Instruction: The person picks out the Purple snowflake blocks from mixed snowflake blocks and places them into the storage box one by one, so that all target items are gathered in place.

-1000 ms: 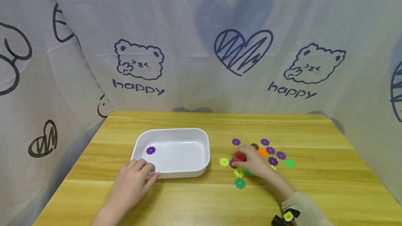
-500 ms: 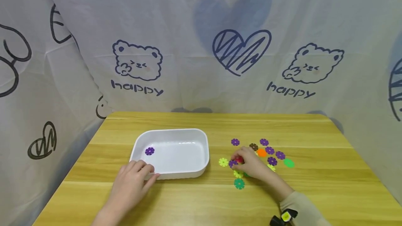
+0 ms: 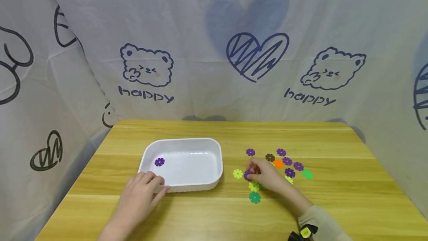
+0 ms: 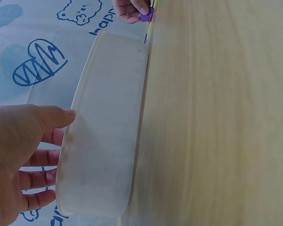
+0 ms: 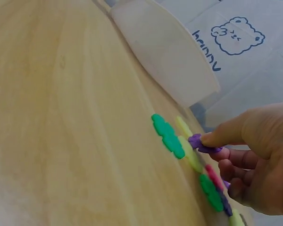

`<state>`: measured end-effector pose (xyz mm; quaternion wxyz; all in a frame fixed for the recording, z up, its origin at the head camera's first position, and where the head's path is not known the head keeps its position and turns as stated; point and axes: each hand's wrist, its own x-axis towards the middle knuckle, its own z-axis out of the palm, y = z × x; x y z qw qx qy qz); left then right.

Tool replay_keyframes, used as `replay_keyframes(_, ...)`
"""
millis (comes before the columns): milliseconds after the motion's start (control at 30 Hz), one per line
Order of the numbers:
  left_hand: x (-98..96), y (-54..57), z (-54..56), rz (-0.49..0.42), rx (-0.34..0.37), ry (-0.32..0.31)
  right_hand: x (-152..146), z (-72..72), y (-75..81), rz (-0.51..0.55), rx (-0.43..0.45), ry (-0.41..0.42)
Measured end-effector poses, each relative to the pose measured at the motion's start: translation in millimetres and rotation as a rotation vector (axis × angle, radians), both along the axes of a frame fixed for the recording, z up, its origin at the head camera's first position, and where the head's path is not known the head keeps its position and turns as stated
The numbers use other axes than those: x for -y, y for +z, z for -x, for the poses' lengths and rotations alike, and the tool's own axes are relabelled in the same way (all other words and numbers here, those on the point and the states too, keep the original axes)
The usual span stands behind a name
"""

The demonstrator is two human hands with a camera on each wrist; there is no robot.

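Note:
My left hand [image 3: 138,192] grips the near left rim of a white plastic tray [image 3: 207,186]. In the left wrist view the thumb lies at the rim of the tray [image 4: 104,127], with the fingers reaching behind it. One purple snowflake disc [image 3: 159,161] lies inside the tray. To the tray's right, my right hand [image 3: 265,174] pinches another purple snowflake disc [image 5: 197,143] between thumb and fingers, close over the scattered discs. Under this hand, a red disc [image 5: 214,178] and a green disc [image 5: 211,193] lie on the table, partly hidden in the head view.
Around the right hand lie several snowflake discs: a yellow disc [image 3: 237,173], a teal-green disc [image 3: 255,197], a brown disc [image 3: 269,157], an orange disc [image 3: 278,163], a light green disc [image 3: 307,174] and purple ones. A printed white cloth [image 3: 197,84] hangs behind the wooden table [image 3: 200,218].
My right hand's fingers have drawn in from over the red disc and closed on the purple disc by the thumb. The left hand stays at the tray's rim.

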<state>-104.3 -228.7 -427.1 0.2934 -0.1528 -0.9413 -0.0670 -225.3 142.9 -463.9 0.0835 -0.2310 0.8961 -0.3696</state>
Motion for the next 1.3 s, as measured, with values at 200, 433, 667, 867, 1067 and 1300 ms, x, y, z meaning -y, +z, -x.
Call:
replay_keyframes(200,0.3,-0.1,-0.4,0.0,-0.003,0.003,1,-0.2,8.0,0.044,0.005,-0.016)
replay_keyframes(433,0.7,-1.5,-0.5,0.007,0.0,0.008,11,4.3,24.6,0.097,-0.005,-0.02)
replay_keyframes(667,0.7,-1.8,-0.2,0.005,-0.012,-0.001,30,13.9,53.5,0.136,-0.002,-0.001)
replay_keyframes(867,0.3,-1.2,-0.1,0.001,-0.023,-0.007,58,20.9,75.1,0.175,0.0,0.041)
replay_keyframes(1067,0.1,-0.7,0.0,0.001,-0.017,-0.002,93,26.3,78.5,0.217,0.05,0.079)
replay_keyframes(1300,0.0,-0.1,-0.2,0.002,-0.008,0.003,135,32.1,65.4,0.397,0.169,0.035)
